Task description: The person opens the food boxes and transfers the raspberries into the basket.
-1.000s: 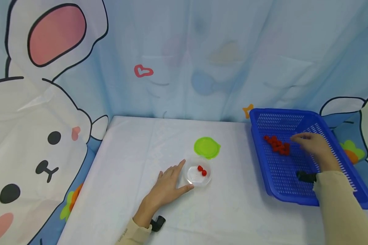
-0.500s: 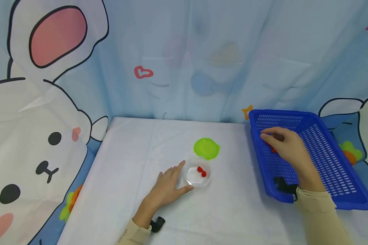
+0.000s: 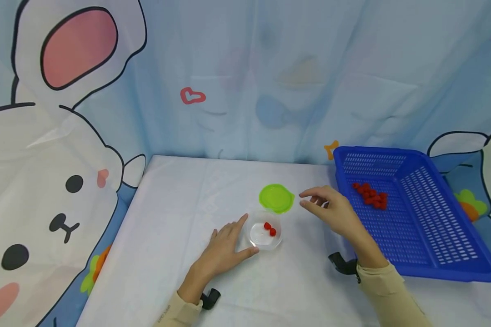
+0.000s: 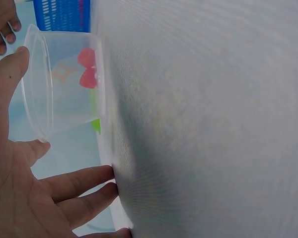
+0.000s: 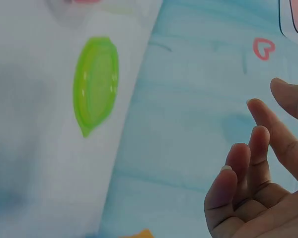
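A small clear plastic cup (image 3: 258,239) stands on the white table, with two small red pieces (image 3: 270,229) on its bottom. My left hand (image 3: 221,252) lies beside it, thumb and index finger spread to either side; in the left wrist view their tips are right at the rim of the cup (image 4: 67,109). Behind the cup lies a round green lid (image 3: 276,198) with a pointed tab. My right hand (image 3: 329,209) hovers just right of the lid. Its fingers are loosely bent, thumb apart from the index finger, and nothing shows between them in the right wrist view.
A blue perforated basket (image 3: 417,227) stands on the right of the table, a cluster of red pieces (image 3: 370,196) in its left part. A printed curtain (image 3: 237,127) hangs behind the table's back edge.
My right hand has moved left out of the basket, past the red cluster, to near the green lid. My left hand, the cup and its two red pieces stay in place.
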`<state>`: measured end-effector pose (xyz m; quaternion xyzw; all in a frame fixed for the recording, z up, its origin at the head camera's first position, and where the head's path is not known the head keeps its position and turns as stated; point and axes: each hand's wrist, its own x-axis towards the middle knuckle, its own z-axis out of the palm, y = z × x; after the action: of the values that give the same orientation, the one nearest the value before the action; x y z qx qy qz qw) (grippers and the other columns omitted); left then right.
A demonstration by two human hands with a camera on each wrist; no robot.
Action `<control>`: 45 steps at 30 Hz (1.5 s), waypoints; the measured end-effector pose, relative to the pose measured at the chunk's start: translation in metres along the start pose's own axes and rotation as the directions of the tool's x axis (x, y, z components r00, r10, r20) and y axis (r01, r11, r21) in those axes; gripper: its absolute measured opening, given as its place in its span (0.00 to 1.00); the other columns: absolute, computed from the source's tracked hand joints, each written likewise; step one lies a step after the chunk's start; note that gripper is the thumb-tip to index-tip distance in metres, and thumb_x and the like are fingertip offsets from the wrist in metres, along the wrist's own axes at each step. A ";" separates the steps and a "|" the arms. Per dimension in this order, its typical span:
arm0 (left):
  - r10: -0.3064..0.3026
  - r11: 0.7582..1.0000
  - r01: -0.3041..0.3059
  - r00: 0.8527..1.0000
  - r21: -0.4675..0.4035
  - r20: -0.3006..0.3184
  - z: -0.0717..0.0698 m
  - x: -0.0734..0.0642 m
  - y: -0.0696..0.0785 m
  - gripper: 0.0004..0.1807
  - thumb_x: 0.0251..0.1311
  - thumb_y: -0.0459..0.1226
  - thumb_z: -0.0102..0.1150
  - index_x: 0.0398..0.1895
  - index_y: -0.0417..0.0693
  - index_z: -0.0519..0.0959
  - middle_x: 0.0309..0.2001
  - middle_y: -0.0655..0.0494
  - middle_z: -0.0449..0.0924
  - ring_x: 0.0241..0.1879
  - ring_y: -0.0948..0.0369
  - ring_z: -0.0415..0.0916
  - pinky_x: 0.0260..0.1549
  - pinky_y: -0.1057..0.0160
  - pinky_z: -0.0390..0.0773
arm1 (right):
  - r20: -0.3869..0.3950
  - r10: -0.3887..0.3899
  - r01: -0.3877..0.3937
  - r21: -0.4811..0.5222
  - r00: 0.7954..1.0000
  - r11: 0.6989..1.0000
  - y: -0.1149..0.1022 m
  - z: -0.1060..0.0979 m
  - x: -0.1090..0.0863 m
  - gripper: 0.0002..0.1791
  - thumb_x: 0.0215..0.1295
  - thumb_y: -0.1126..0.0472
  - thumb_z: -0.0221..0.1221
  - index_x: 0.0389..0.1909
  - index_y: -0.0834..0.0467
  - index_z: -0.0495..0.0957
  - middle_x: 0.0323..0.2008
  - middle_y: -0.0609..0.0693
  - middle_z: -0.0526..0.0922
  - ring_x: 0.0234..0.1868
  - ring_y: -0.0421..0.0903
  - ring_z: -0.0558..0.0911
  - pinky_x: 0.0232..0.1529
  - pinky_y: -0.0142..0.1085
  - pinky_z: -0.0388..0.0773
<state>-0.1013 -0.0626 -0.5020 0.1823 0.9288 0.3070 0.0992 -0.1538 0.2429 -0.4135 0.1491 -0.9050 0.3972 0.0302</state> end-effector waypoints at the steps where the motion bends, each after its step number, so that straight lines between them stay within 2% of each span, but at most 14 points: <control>1: -0.002 1.000 0.002 1.000 0.002 0.001 0.000 0.000 0.000 0.52 0.61 0.70 0.52 0.82 0.63 0.45 0.72 0.46 0.63 0.72 0.50 0.57 0.66 0.31 0.50 | 0.011 -0.015 0.015 0.003 1.000 1.000 0.000 0.005 0.001 0.11 0.66 0.60 0.67 0.47 0.57 0.85 0.36 0.52 0.78 0.35 0.48 0.76 0.31 0.37 0.75; 6: -0.010 1.000 0.009 1.000 0.008 0.006 0.001 0.001 -0.001 0.52 0.60 0.70 0.52 0.82 0.63 0.46 0.72 0.47 0.63 0.72 0.50 0.57 0.65 0.31 0.51 | 0.091 -0.068 0.069 -0.005 0.994 0.998 0.002 0.032 0.006 0.11 0.63 0.63 0.69 0.46 0.57 0.86 0.36 0.53 0.79 0.36 0.48 0.75 0.33 0.40 0.75; 10: -0.008 1.000 0.008 1.000 0.017 0.002 0.002 0.002 -0.001 0.52 0.60 0.71 0.51 0.82 0.64 0.45 0.72 0.48 0.63 0.72 0.51 0.57 0.65 0.31 0.51 | 0.167 -0.076 0.075 0.010 0.983 0.997 0.009 0.049 0.011 0.10 0.62 0.62 0.69 0.44 0.57 0.88 0.35 0.51 0.78 0.39 0.52 0.75 0.37 0.42 0.74; 13: -0.009 1.000 0.009 1.000 0.020 -0.001 0.001 0.002 0.000 0.52 0.60 0.70 0.52 0.82 0.64 0.45 0.72 0.48 0.63 0.72 0.51 0.57 0.65 0.31 0.52 | 0.231 -0.081 0.074 0.038 0.970 0.997 0.016 0.057 0.016 0.10 0.62 0.62 0.69 0.44 0.57 0.88 0.37 0.50 0.79 0.41 0.54 0.74 0.40 0.44 0.74; 17: -0.015 1.000 0.015 1.000 0.014 0.008 -0.001 0.001 0.001 0.52 0.60 0.70 0.52 0.82 0.63 0.46 0.72 0.48 0.63 0.72 0.51 0.57 0.65 0.31 0.52 | 0.336 -0.110 0.097 0.053 0.936 0.994 0.023 0.064 0.023 0.09 0.62 0.63 0.69 0.44 0.56 0.89 0.39 0.52 0.80 0.42 0.55 0.73 0.42 0.44 0.73; 21: -0.013 1.000 0.013 1.000 0.016 0.007 -0.001 0.001 0.000 0.52 0.60 0.71 0.51 0.82 0.64 0.44 0.73 0.47 0.62 0.73 0.51 0.56 0.65 0.31 0.51 | 0.431 -0.166 0.173 0.025 0.887 0.985 0.025 0.069 0.035 0.09 0.61 0.65 0.68 0.41 0.53 0.90 0.36 0.51 0.80 0.41 0.55 0.71 0.40 0.42 0.70; 23: -0.010 1.000 0.010 1.000 0.017 0.003 -0.001 0.002 0.000 0.52 0.60 0.72 0.50 0.82 0.65 0.44 0.73 0.47 0.62 0.73 0.51 0.56 0.65 0.31 0.52 | 0.477 -0.203 0.222 0.018 0.855 0.975 0.025 0.070 0.042 0.09 0.60 0.67 0.68 0.40 0.53 0.90 0.36 0.50 0.80 0.41 0.54 0.71 0.39 0.41 0.69; 25: -0.010 1.000 0.010 1.000 0.018 0.004 -0.002 0.002 0.000 0.52 0.59 0.72 0.50 0.82 0.66 0.44 0.73 0.47 0.62 0.73 0.51 0.56 0.65 0.31 0.52 | 0.534 -0.234 0.265 0.020 0.812 0.964 0.023 0.071 0.049 0.11 0.59 0.70 0.66 0.39 0.53 0.90 0.36 0.47 0.82 0.41 0.52 0.72 0.40 0.39 0.69; 29: -0.007 1.000 0.007 1.000 0.016 0.004 -0.001 0.002 0.000 0.52 0.59 0.71 0.51 0.82 0.65 0.44 0.73 0.46 0.62 0.73 0.51 0.56 0.65 0.31 0.52 | 0.663 -0.279 0.339 0.041 0.695 0.940 0.015 0.074 0.066 0.17 0.55 0.77 0.60 0.36 0.55 0.90 0.33 0.43 0.84 0.33 0.46 0.73 0.35 0.35 0.71; 32: -0.005 1.000 0.005 1.000 0.021 0.002 0.000 0.003 -0.001 0.52 0.60 0.71 0.51 0.82 0.66 0.44 0.73 0.47 0.62 0.73 0.52 0.56 0.65 0.31 0.52 | 0.746 -0.173 0.315 -0.052 0.643 0.948 0.007 0.077 0.075 0.20 0.53 0.78 0.59 0.33 0.51 0.91 0.32 0.42 0.83 0.32 0.45 0.71 0.34 0.35 0.70; 34: -0.004 1.000 0.004 1.000 0.022 -0.001 0.001 0.003 -0.001 0.52 0.60 0.71 0.51 0.81 0.67 0.44 0.73 0.48 0.62 0.73 0.52 0.56 0.65 0.31 0.52 | 0.775 -0.042 0.269 -0.168 0.631 0.948 0.001 0.079 0.078 0.20 0.54 0.76 0.61 0.30 0.46 0.90 0.34 0.41 0.81 0.36 0.46 0.70 0.37 0.37 0.70; 36: -0.005 1.000 0.005 1.000 0.020 0.000 0.002 0.003 -0.001 0.51 0.60 0.71 0.51 0.81 0.67 0.44 0.73 0.48 0.62 0.73 0.52 0.56 0.65 0.31 0.52 | 0.778 0.079 0.227 -0.276 0.623 0.934 -0.003 0.082 0.079 0.20 0.55 0.74 0.63 0.28 0.42 0.90 0.37 0.43 0.78 0.40 0.47 0.69 0.39 0.39 0.70; 38: -0.009 1.000 0.009 1.000 0.020 0.000 0.002 0.002 0.000 0.51 0.60 0.71 0.51 0.81 0.67 0.44 0.73 0.47 0.62 0.73 0.52 0.56 0.65 0.31 0.52 | 0.774 0.142 0.218 -0.342 0.617 0.914 -0.006 0.084 0.080 0.20 0.55 0.72 0.65 0.26 0.40 0.89 0.41 0.45 0.76 0.43 0.49 0.69 0.42 0.41 0.70; 45: -0.015 1.000 0.015 1.000 0.023 -0.011 0.002 0.002 -0.002 0.51 0.60 0.72 0.48 0.81 0.69 0.44 0.72 0.46 0.62 0.73 0.52 0.56 0.65 0.31 0.52 | 0.768 0.173 0.270 -0.413 0.616 0.870 -0.014 0.091 0.079 0.18 0.55 0.71 0.67 0.23 0.40 0.87 0.41 0.47 0.73 0.45 0.50 0.68 0.46 0.45 0.70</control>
<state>-0.1032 -0.0626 -0.5048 0.1748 0.9341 0.2965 0.0944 -0.2195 0.1484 -0.4521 0.3198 -0.8903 0.0473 -0.3206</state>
